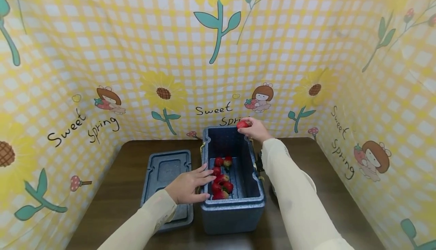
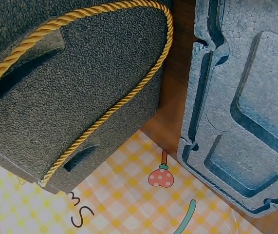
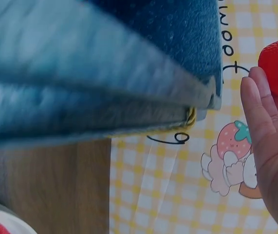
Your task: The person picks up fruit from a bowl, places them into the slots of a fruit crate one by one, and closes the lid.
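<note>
Pinching a strawberry [image 1: 242, 124] by the far right corner of a box [image 1: 233, 218], the right hand [image 1: 255, 129] shows in the head view; the left hand [image 1: 189, 185] lies straight-fingered over the rim [image 1: 205, 148]. Left wrist: yellow rope [image 2: 170, 29] crosses the box. Right wrist: fingertips [image 3: 256, 74] hold the strawberry.

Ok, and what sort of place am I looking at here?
Probably a staged tabletop booth, not a working kitchen: a printed cloth hangs round three sides of a brown table, where an open box holds strawberries.
</note>
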`<state>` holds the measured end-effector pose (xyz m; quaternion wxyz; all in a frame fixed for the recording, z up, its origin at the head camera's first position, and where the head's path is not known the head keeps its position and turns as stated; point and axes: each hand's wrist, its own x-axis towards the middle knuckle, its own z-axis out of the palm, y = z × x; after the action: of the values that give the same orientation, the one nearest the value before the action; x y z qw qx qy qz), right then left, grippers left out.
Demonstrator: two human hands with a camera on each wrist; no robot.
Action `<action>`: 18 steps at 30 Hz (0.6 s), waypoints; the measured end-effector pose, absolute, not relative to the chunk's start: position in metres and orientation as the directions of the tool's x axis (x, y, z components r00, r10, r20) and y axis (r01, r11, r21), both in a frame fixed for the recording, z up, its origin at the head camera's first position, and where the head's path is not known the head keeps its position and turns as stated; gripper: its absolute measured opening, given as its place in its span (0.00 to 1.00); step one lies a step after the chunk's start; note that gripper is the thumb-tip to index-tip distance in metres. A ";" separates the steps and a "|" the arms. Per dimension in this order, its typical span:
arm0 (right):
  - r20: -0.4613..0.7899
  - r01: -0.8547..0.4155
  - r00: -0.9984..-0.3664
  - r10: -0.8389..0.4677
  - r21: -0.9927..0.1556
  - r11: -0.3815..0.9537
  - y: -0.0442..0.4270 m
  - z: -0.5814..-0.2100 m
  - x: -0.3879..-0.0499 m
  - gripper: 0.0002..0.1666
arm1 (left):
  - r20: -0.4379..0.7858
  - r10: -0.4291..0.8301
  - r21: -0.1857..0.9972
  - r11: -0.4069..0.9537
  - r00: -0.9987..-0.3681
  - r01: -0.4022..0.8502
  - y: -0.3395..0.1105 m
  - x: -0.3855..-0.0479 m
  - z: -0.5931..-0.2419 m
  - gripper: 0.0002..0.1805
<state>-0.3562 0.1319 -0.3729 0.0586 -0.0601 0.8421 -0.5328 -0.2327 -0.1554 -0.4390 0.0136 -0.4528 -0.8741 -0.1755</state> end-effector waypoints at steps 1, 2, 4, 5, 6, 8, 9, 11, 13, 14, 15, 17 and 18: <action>-0.032 -0.044 -0.985 -0.170 -0.903 0.427 0.131 -0.372 -0.357 0.31 | 0.184 0.788 0.292 0.527 -0.587 0.798 -0.155 -0.233 -0.439 0.30; -0.029 -0.051 -0.984 -0.177 -0.901 0.431 0.129 -0.372 -0.358 0.31 | 0.185 0.788 0.295 0.525 -0.587 0.799 -0.155 -0.233 -0.439 0.30; -0.026 -0.062 -0.980 -0.197 -0.902 0.428 0.125 -0.371 -0.361 0.31 | 0.189 0.786 0.300 0.525 -0.589 0.796 -0.156 -0.233 -0.440 0.30; -0.024 -0.067 -0.979 -0.204 -0.901 0.428 0.122 -0.370 -0.362 0.31 | 0.196 0.784 0.304 0.523 -0.590 0.796 -0.157 -0.233 -0.440 0.30; -0.020 -0.073 -0.978 -0.209 -0.901 0.428 0.119 -0.370 -0.363 0.31 | 0.204 0.783 0.306 0.519 -0.587 0.798 -0.157 -0.232 -0.440 0.30; -0.013 -0.079 -0.978 -0.207 -0.900 0.429 0.114 -0.367 -0.363 0.31 | 0.225 0.786 0.295 0.508 -0.575 0.810 -0.158 -0.233 -0.441 0.30; -0.010 -0.080 -0.979 -0.204 -0.900 0.428 0.112 -0.367 -0.363 0.31 | 0.237 0.791 0.277 0.502 -0.564 0.819 -0.158 -0.233 -0.441 0.30; -0.003 -0.082 -0.981 -0.196 -0.902 0.424 0.109 -0.366 -0.363 0.30 | 0.263 0.801 0.240 0.486 -0.538 0.840 -0.158 -0.234 -0.442 0.30; -0.005 -0.079 -0.980 -0.199 -0.908 0.411 0.105 -0.366 -0.363 0.30 | 0.285 0.812 0.186 0.474 -0.509 0.860 -0.157 -0.236 -0.443 0.30; -0.007 -0.078 -0.979 -0.204 -0.910 0.408 0.104 -0.366 -0.363 0.30 | 0.295 0.818 0.160 0.467 -0.494 0.870 -0.157 -0.236 -0.443 0.31; -0.009 -0.079 -0.978 -0.209 -0.911 0.405 0.102 -0.367 -0.363 0.31 | 0.303 0.824 0.128 0.463 -0.479 0.877 -0.157 -0.236 -0.443 0.31; -0.017 -0.071 -0.977 -0.212 -0.913 0.401 0.099 -0.370 -0.363 0.30 | 0.310 0.834 0.074 0.458 -0.457 0.886 -0.157 -0.237 -0.443 0.32; -0.017 -0.072 -0.977 -0.212 -0.912 0.403 0.098 -0.372 -0.363 0.30 | 0.308 0.839 0.052 0.456 -0.449 0.888 -0.157 -0.237 -0.443 0.33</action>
<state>-0.3634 0.0981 -0.3716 0.0651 -0.0852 0.8351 -0.5395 -0.2371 -0.1567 -0.4427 0.1200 -0.5110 -0.8449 -0.1032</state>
